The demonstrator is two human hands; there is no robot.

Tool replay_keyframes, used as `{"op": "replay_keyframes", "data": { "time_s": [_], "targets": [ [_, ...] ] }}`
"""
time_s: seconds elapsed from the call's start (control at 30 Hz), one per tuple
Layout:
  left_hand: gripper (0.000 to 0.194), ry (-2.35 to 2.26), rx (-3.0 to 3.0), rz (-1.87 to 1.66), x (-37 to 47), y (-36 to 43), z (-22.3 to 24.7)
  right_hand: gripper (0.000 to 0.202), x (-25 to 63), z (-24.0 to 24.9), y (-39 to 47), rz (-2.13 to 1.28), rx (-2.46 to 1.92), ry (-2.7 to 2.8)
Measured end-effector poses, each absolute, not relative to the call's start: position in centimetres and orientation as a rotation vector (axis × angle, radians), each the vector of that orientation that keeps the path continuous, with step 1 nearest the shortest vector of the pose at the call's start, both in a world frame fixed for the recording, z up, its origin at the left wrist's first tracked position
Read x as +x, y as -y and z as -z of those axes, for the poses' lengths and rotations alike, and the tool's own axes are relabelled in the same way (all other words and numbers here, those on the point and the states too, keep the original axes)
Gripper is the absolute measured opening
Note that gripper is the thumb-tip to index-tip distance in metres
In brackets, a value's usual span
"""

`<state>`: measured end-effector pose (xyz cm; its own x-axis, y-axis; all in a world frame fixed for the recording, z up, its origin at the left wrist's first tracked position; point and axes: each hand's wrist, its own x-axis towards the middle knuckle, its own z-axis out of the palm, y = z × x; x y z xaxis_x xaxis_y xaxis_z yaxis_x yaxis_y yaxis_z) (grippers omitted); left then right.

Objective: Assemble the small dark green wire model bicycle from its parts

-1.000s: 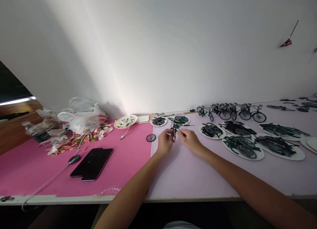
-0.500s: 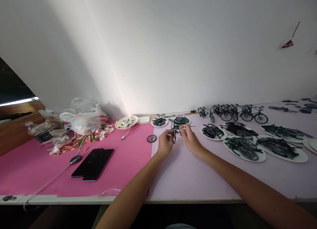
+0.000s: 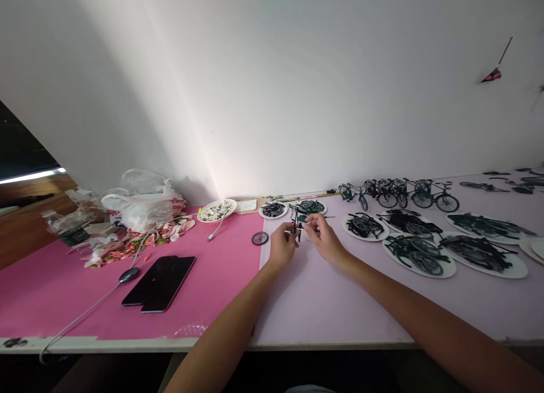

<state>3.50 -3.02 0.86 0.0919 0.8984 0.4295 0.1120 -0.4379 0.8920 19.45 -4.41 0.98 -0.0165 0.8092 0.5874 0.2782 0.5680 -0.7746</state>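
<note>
My left hand point(image 3: 283, 244) is closed around a partly built model bicycle point(image 3: 298, 229), dark and held upright above the pale sheet. Its lower parts are partly hidden by my fingers. From the other side my right hand point(image 3: 325, 239) reaches in with thumb and forefinger pinched together at the bicycle. A thin light-coloured line shows at those fingertips, too small to name. To the left of my left hand, a loose black toy wheel point(image 3: 259, 238) lies flat by the seam of the pink and pale sheets. Behind my hands are plates of black parts point(image 3: 273, 209) and green parts point(image 3: 311, 207).
Plates of bicycle parts point(image 3: 419, 256) fill the right side, with finished model bicycles point(image 3: 393, 194) standing along the wall. On the left are two dark phones point(image 3: 159, 282), a cable with a puck point(image 3: 129, 274), artificial petals point(image 3: 140, 240), a plastic bag point(image 3: 142, 203) and a plate of white pieces point(image 3: 216, 210).
My right hand has moved slightly left, bringing its fingertips to the model bicycle. Its fingers have closed into a pinch. My left hand keeps its hold.
</note>
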Motion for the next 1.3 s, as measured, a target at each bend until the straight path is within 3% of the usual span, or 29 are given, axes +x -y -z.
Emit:
{"op": "replay_keyframes", "data": {
  "time_s": [0.4,0.67,1.3],
  "targets": [
    [0.017,-1.003,1.641,-1.426,3.5,3.01,-0.82,0.035,19.86,-0.9,4.7,-0.535,-1.074,1.621],
    [0.015,-0.998,1.647,-1.437,3.55,3.15,-0.95,0.024,19.65,-0.91,4.49,-0.543,-1.011,1.574],
    [0.022,-1.024,1.595,-1.451,3.58,3.18,-1.0,0.026,19.62,-0.61,4.26,-0.584,-0.951,1.564]
  ]
}}
